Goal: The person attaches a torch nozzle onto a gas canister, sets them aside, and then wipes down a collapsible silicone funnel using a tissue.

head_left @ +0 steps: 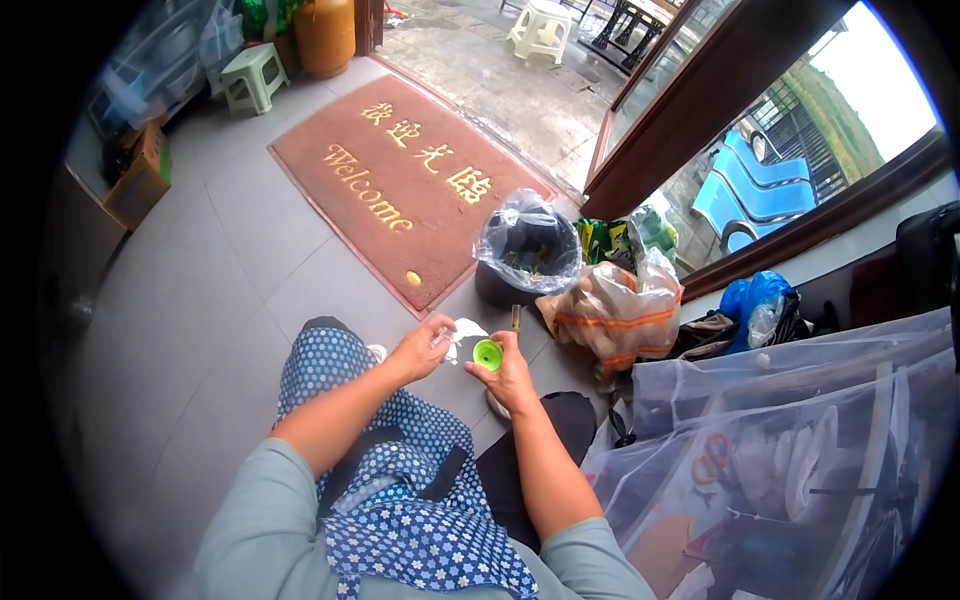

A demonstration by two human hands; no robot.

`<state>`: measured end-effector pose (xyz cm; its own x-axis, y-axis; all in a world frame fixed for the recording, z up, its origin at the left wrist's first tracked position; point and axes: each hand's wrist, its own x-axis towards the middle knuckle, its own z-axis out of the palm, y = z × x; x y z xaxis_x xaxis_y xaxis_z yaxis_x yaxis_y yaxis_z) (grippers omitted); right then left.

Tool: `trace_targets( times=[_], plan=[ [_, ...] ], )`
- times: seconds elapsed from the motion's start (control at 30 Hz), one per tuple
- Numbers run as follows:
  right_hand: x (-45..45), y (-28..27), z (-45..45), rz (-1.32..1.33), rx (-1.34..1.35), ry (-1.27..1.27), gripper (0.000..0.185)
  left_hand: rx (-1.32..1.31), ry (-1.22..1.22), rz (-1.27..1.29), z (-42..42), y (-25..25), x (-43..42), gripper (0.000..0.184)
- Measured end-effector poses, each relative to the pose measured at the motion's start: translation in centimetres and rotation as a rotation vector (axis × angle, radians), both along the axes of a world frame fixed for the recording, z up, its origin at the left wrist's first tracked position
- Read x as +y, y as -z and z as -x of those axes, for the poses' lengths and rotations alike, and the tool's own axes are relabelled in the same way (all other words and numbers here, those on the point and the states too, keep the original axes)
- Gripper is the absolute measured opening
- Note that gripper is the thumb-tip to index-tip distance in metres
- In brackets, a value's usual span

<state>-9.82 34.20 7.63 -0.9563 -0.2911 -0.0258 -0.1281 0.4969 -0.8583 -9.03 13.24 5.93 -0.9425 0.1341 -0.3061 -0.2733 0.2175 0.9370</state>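
Observation:
My left hand (416, 352) has its fingers pinched together, and a thin, crumpled white piece (466, 336) that looks like tissue or plastic shows at the fingertips. Close beside it, my right hand (510, 376) grips a small round bright-green cap-like piece (487, 354) between thumb and fingers, its round face turned up. A short brownish cylinder (516, 318) shows just beyond the right fingers; whether that hand touches it I cannot tell. Both hands are above my lap, over a blue flowered apron (420, 530).
A lined black bin (505, 285) stands just ahead, with a tied sack (620, 320) right of it. A red welcome mat (400, 190) lies before the open doorway. White netting (780, 400) covers things at right. A stool (254, 78) and cardboard box (140, 180) stand left.

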Motion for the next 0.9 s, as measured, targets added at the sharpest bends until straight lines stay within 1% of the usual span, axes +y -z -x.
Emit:
trace_targets(
  times=[0.03, 0.07, 0.13, 0.2, 0.23, 0.3, 0.33, 0.4, 0.47, 0.53, 0.57, 0.6, 0.67, 0.73, 0.87, 0.9],
  plan=[
    [-0.1, 0.1, 0.0, 0.0, 0.0, 0.0, 0.066, 0.026, 0.075, -0.01, -0.1, 0.4, 0.1, 0.026],
    [-0.2, 0.2, 0.0, -0.002, 0.025, -0.001, 0.067, 0.025, 0.074, -0.01, -0.3, 0.9, 0.3, 0.026],
    [-0.4, -0.1, -0.2, -0.003, 0.047, -0.004, 0.068, -0.074, 0.049, -0.215, -0.7, 0.3, 1.2, 0.027],
    [-0.6, -0.6, -0.4, -0.034, 0.168, -0.066, 0.055, -0.1, 0.068, -0.224, -0.7, 0.6, 1.6, 0.031],
    [-0.8, -0.9, -0.5, -0.031, 0.167, -0.071, 0.055, -0.092, 0.068, -0.21, -0.7, 0.6, 1.5, 0.03],
    [-0.8, -1.4, -0.7, 0.348, -0.384, 0.047, 0.04, -0.068, 0.046, -0.225, -0.6, 0.9, 1.4, 0.027],
    [-0.7, -1.3, -0.5, 0.347, -0.384, 0.046, 0.04, -0.068, 0.045, -0.225, -0.5, 1.2, 1.3, 0.027],
    [-0.4, -0.6, -0.2, 0.528, -0.546, 0.145, 0.029, -0.031, 0.061, -0.194, -0.5, 1.5, 1.3, 0.025],
    [0.0, 0.0, -0.1, 0.52, -0.567, 0.143, 0.027, 0.006, 0.045, -0.172, -0.8, 1.4, 1.6, 0.023],
    [0.1, 0.3, -0.1, 0.448, -0.591, 0.148, 0.025, 0.043, 0.029, -0.149, -1.1, 1.5, 1.9, 0.022],
    [0.2, 0.4, 0.0, 0.447, -0.592, 0.148, 0.025, 0.103, 0.015, -0.122, -1.1, 1.6, 2.1, 0.022],
    [0.3, 0.5, 0.0, 0.493, -0.626, 0.165, 0.024, 0.163, 0.002, -0.094, -1.1, 1.8, 2.2, 0.021],
    [0.5, 0.6, 0.0, 0.54, -0.663, 0.183, 0.024, 0.151, -0.007, -0.106, -1.0, 2.1, 2.2, 0.021],
    [0.5, 0.6, 0.0, 0.661, -0.669, 0.187, 0.024, 0.139, -0.016, -0.117, -0.8, 1.7, 2.1, 0.022],
    [0.5, -0.1, 0.3, 0.667, -0.673, 0.156, 0.025, 0.091, -0.033, -0.123, -0.6, 0.8, 1.5, 0.023],
    [0.6, -0.6, 0.4, 0.776, -0.733, 0.22, 0.026, 0.069, -0.035, -0.113, -0.5, 0.7, 1.4, 0.022]
  ],
)
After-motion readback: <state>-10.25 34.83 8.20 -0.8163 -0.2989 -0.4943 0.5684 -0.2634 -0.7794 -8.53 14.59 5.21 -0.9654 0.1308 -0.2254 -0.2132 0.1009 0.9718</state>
